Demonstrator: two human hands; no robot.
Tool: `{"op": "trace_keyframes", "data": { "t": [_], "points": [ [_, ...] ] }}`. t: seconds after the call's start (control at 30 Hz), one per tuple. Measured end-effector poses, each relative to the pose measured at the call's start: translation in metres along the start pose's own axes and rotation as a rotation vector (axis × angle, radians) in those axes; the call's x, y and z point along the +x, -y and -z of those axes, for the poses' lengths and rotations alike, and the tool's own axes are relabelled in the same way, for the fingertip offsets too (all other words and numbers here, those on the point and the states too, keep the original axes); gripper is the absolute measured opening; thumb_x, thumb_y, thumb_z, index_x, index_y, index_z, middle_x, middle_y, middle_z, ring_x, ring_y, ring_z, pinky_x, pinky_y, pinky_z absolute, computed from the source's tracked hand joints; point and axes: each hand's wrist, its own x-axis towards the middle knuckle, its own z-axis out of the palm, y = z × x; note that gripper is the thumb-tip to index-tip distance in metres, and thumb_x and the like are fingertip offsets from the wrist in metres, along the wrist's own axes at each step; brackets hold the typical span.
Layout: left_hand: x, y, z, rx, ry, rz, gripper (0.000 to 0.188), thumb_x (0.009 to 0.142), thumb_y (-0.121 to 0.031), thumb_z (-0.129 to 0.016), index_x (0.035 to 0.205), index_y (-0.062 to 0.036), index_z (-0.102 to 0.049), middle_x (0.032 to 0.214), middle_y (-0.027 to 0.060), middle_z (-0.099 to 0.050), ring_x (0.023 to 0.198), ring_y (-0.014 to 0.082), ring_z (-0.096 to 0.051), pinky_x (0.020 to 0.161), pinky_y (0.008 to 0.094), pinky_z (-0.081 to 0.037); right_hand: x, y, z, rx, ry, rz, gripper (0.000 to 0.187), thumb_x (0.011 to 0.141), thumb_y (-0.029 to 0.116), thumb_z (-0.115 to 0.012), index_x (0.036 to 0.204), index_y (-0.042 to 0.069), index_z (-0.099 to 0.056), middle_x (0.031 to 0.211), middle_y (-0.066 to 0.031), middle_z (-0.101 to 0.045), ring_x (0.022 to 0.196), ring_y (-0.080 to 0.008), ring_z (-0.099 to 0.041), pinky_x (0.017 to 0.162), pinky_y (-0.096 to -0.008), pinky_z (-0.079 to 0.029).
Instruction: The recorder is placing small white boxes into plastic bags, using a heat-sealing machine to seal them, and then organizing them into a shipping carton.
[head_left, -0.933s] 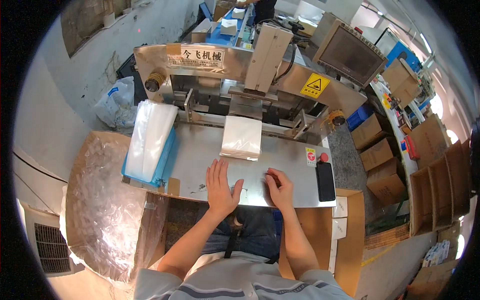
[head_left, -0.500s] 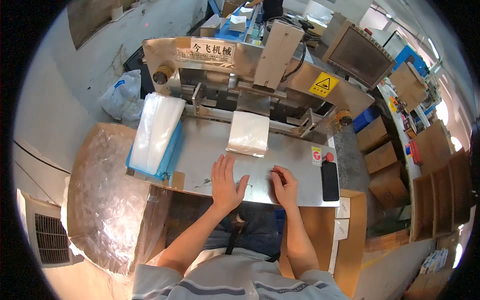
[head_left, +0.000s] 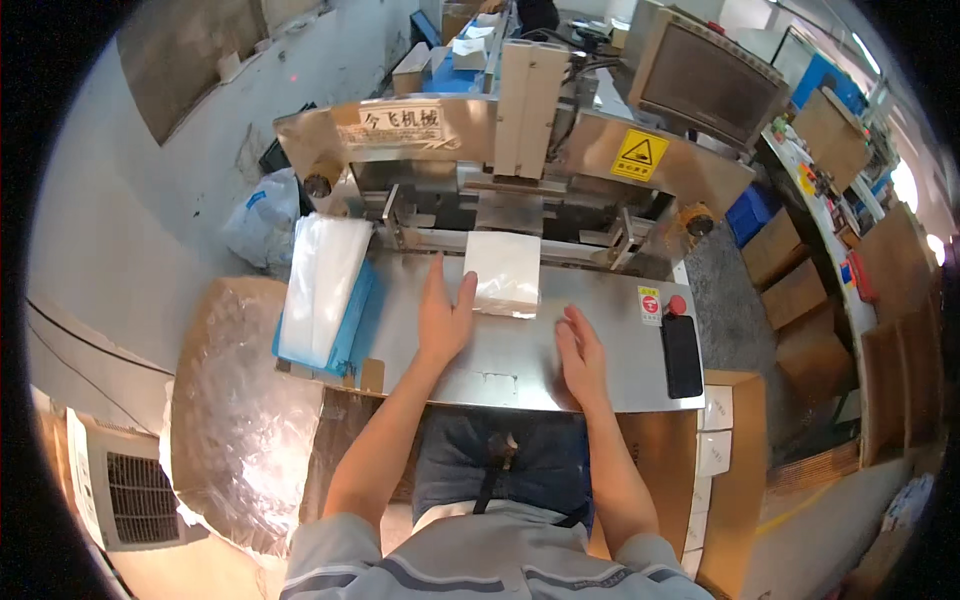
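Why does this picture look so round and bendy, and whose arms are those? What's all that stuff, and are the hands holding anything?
The camera sits on a person's head and looks down. Its very wide lens bends straight edges and makes the dark round border. The arms belong to that person, so there is no robot here.

In front stands a metal machine, with a screen at its upper right. On its metal table lies a white, shiny-wrapped packet. To the left, clear plastic sleeves sit in a blue tray. To the right are a red button and a black phone.

The left hand is right beside the packet; I can't tell if it touches. The right hand is nearer the person. Neither holds anything.
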Motion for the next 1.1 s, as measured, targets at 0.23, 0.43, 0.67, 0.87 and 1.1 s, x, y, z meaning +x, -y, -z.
{"op": "trace_keyframes", "data": {
  "t": [0.23, 0.43, 0.67, 0.87, 1.1],
  "points": [
    [-0.011, -0.013, -0.035, -0.137, 0.159, -0.014, 0.061, 0.096, -0.029, -0.063, 0.14, 0.0092, -0.044, 0.129, 0.0291, -0.061, 0.119, 0.0431, -0.061, 0.099, 0.0439, -0.047, 0.058, -0.003, -0.024, -0.157, 0.065, 0.011, 0.072, 0.1, 0.044, -0.058, 0.149, -0.005, -0.04, 0.156, -0.0372, -0.029, 0.147, -0.046, -0.03, 0.118, -0.0446, -0.03],
    [-0.068, -0.016, -0.027, -0.239, 0.172, 0.019, 0.052, 0.092, -0.012, -0.066, 0.136, 0.0062, -0.044, 0.126, 0.0229, -0.063, 0.118, 0.0319, -0.063, 0.1, 0.0389, -0.049, 0.04, 0.017, -0.005, 0.255, 0.068, -0.176, 0.054, 0.09, 0.022, -0.077, 0.13, -0.002, -0.05, 0.119, -0.0178, -0.065, 0.106, -0.023, -0.065, 0.092, -0.0326, -0.052],
    [-0.048, -0.014, -0.008, -0.475, 0.489, 0.367, 0.056, 0.099, -0.019, -0.066, 0.144, 0.0011, -0.039, 0.126, 0.0139, -0.061, 0.119, 0.02, -0.059, 0.098, 0.0333, -0.051, 0.013, 0.002, 0.05, 0.474, 0.139, -0.238, 0.09, 0.084, 0.011, -0.078, 0.156, 0.002, -0.024, 0.123, -0.0217, -0.063, 0.109, -0.0244, -0.064, 0.095, -0.0357, -0.051],
    [0.083, 0.029, -0.048, -0.843, 0.228, 0.582, 0.067, 0.097, -0.028, -0.069, 0.146, 0.002, -0.036, 0.12, 0.0162, -0.063, 0.105, 0.0265, -0.067, 0.091, 0.0378, -0.058, 0.01, 0.007, 0.049, 0.552, 0.153, -0.193, 0.083, 0.086, 0.006, -0.074, 0.155, 0.001, -0.027, 0.123, -0.0209, -0.063, 0.111, -0.0235, -0.063, 0.095, -0.0342, -0.051],
    [0.105, 0.042, -0.062, -0.652, 0.237, 0.544, 0.032, 0.099, -0.021, -0.067, 0.115, 0.0055, -0.061, 0.098, 0.0135, -0.071, 0.083, 0.0174, -0.071, 0.068, 0.0257, -0.061, 0.006, 0.003, 0.047, 0.565, 0.183, -0.185, 0.08, 0.088, 0.005, -0.073, 0.154, -0.001, -0.028, 0.126, -0.0206, -0.063, 0.112, -0.0228, -0.063, 0.096, -0.0334, -0.051]
  ]
}}
